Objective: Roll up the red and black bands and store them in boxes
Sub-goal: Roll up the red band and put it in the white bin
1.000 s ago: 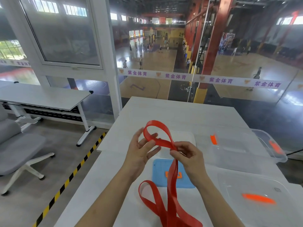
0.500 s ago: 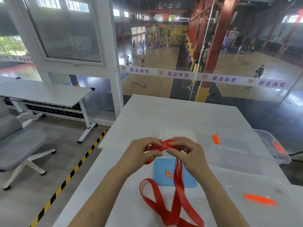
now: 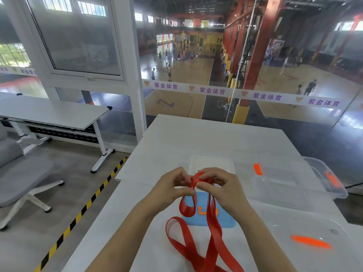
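Both my hands hold the red band [image 3: 213, 230] above the white table [image 3: 196, 138]. My left hand [image 3: 172, 188] pinches its folded top end between thumb and fingers. My right hand [image 3: 220, 185] curls its fingers over the same small roll. The rest of the band hangs down in loops onto the table near me. A clear plastic box [image 3: 290, 185] with orange clips stands to the right. Its clear lid [image 3: 314, 242] with an orange handle lies at the near right. No black band is in view.
A blue lid [image 3: 225, 222] lies on the table under the band, and a white tray [image 3: 212, 163] sits just beyond my hands. A glass wall stands behind the table. Left of it are a second table [image 3: 49, 112], a grey chair [image 3: 17, 171] and yellow-black floor tape [image 3: 82, 209].
The tall open loop of the band has been folded down into a small roll between my fingers. My hands have come together and a short loop now hangs below them.
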`<control>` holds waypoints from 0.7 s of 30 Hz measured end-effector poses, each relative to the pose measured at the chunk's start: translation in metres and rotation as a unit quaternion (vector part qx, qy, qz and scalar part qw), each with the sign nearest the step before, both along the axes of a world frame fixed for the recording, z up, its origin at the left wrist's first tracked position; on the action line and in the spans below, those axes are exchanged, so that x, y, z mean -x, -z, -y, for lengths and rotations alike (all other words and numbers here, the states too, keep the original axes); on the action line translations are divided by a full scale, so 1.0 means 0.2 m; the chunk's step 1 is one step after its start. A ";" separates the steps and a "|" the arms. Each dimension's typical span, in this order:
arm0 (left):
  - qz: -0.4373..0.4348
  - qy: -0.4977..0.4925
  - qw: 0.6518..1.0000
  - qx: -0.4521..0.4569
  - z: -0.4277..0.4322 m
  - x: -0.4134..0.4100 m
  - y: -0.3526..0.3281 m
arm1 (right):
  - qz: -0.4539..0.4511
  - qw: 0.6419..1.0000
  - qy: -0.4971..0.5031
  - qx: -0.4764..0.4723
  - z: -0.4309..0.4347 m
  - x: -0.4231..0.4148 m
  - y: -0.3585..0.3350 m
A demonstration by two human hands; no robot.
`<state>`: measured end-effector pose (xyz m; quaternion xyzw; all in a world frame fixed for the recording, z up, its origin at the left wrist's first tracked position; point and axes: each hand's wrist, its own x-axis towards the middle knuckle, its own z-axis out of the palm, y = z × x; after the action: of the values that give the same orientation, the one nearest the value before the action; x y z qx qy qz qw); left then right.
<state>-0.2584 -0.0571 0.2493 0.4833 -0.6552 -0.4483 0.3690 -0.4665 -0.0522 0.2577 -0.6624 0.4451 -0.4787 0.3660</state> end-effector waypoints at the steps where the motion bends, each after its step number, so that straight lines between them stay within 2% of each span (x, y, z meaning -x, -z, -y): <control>1: -0.009 0.005 1.000 -0.004 0.00 0.01 0.00 | 0.001 1.000 0.002 -0.003 0.00 0.00 0.00; 9: -0.061 0.017 0.997 -0.035 -0.01 0.04 0.01 | 0.012 1.000 0.016 -0.019 -0.01 0.00 0.00; 15: -0.130 -0.045 0.990 -0.003 -0.02 0.03 0.01 | -0.013 0.999 0.026 -0.017 -0.02 0.01 0.07; 21: -0.111 -0.088 0.989 0.042 -0.03 0.05 0.02 | 0.036 0.998 -0.003 -0.052 -0.04 0.01 0.20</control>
<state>-0.2677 -0.0511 0.2460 0.4706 -0.5835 -0.4366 0.4974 -0.4680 -0.0432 0.2173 -0.6264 0.4540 -0.4768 0.4173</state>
